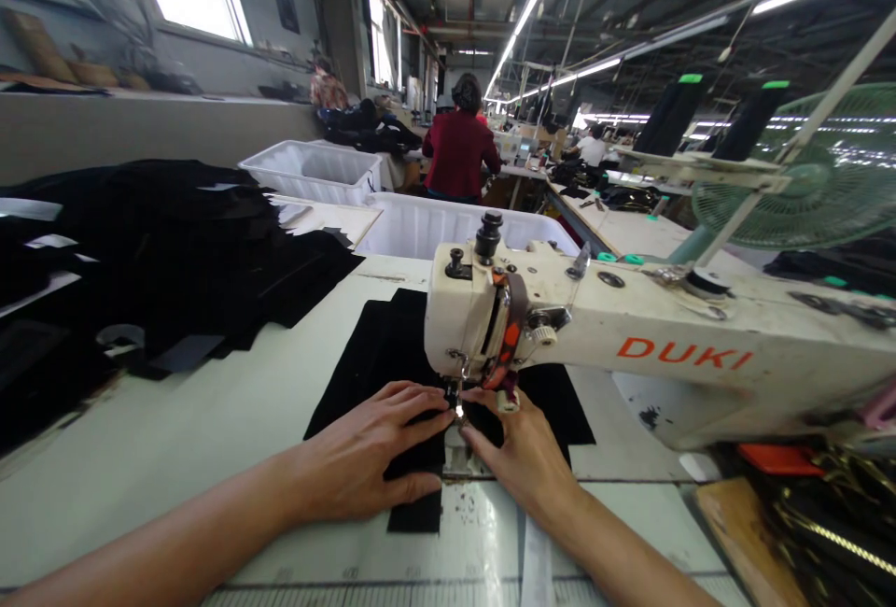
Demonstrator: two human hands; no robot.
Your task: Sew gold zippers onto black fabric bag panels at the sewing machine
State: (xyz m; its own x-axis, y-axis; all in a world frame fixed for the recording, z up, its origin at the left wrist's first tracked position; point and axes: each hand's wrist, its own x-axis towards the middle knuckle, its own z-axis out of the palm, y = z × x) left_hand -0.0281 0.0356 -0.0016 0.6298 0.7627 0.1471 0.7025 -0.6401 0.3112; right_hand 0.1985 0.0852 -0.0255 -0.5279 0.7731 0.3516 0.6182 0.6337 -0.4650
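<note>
Black cloth (374,345) lies flat under the sewing machine's head (455,313)

The cloth is a deep, even black with a matt face and no visible pattern. It lies on the pale worktop (252,458), below the machine head and around the needle area, with its middle hidden by the machine and the hands. Its outline is stepped: a narrower part shows at the far edge, the left side slants outward toward the person, and a pointed corner reaches out on the right. A straight-ended strip extends toward the person beneath the left thumb. Whether this is one piece or several layers cannot be told.

The left hand (382,448) rests palm down on the cloth, fingers stretched toward the presser foot (459,409) and thumb spread away, grasping nothing. The right hand (525,453) lies on the other side of the foot, its thumb and forefinger parted with dark cloth between them; its other fingers are partly hidden. Both hands' fingertips are just beside the foot, where a small bright light shines.

The machine's cream arm bears orange lettering, "DUKI". To the left, a heap of black pieces (182,261) sprawls over the worktop, with some pale grey patches among them. White plastic bins (308,168) stand beyond, near a person in a dark red top (458,154).
</note>
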